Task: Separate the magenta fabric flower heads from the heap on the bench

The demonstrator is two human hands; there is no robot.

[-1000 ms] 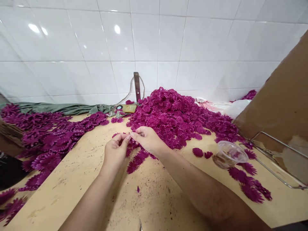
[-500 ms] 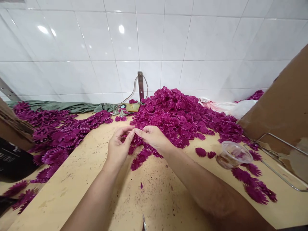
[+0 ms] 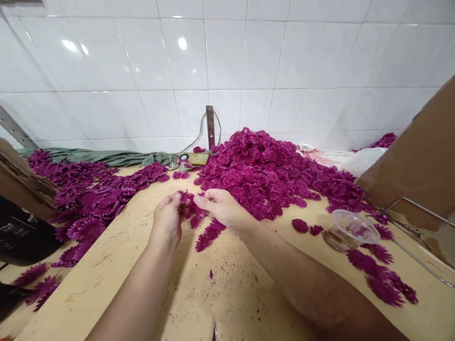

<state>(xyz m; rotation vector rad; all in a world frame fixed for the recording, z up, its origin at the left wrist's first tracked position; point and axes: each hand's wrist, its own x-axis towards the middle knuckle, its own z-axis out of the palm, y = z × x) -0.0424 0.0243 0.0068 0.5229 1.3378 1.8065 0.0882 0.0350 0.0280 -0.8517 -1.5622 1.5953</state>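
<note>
Between my two hands, just in front of the big heap, is a magenta flower piece (image 3: 186,201) with a notched, petal-like edge. My left hand (image 3: 166,219) pinches its left side between thumb and fingers. My right hand (image 3: 223,207) is closed too, its thumb and forefinger pinched at the right side of the piece. Behind it rises a heap of magenta flower pieces (image 3: 259,166). A few loose flower pieces (image 3: 209,234) lie on the table (image 3: 227,293) just below my hands.
More flower pieces (image 3: 95,203) spread along the left. At right stand a clear plastic cup (image 3: 350,229), a wire frame (image 3: 419,251) and a cardboard box (image 3: 419,170). A phone-like object (image 3: 197,159) lies by the tiled wall. A dark container (image 3: 24,232) is at left; a metal tip (image 3: 214,329) shows in front.
My hands have moved apart a little, the left one shifting left and turning. The flower piece now shows between them. The whole view has shifted slightly.
</note>
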